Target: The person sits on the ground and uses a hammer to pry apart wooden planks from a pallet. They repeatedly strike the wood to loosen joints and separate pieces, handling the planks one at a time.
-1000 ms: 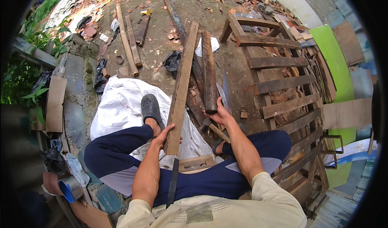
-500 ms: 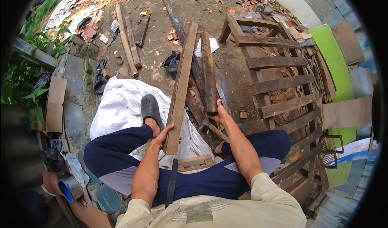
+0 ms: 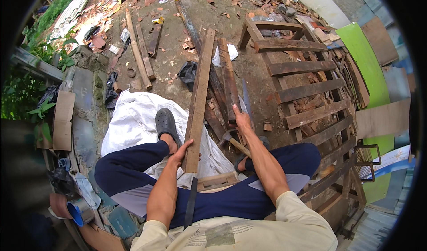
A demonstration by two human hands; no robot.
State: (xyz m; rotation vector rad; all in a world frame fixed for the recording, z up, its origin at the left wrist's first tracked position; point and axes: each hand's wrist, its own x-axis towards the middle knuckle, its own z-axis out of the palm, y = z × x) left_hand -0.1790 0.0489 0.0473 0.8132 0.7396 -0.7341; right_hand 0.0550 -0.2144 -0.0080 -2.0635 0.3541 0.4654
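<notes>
The left grip (image 3: 180, 153) is wrapped around the near part of the long board (image 3: 200, 95), w/ the thumb on its left side. The right grip (image 3: 242, 118) holds the near end of the dark board (image 3: 227, 75), just right of the long one. Both boards point away, side by side w/ a gap btwn, above the ground near the middle.

Each board is held close to one end, so the far end could dip or swing b/c most of the wood sticks out past the hand. Can't tell if the far ends rest on anything. If one swings in, the two could bump & maybe pinch a finger. The wood looks rough, so a slide thru the hand could leave a splinter.

The hammer (image 3: 235, 143) lies just under the right forearm; the arm could knock it if it drops low. A thin blade, prob a saw (image 3: 246, 97), is right of the dark board, so a slip that way could mean a cut.

Near left, a shoe (image 3: 167, 124) is on the white sack (image 3: 126, 120). A dropped long board could hit that foot. Farther right, the slatted frame (image 3: 309, 91) is well apart, so a bump there seems less likely.
</notes>
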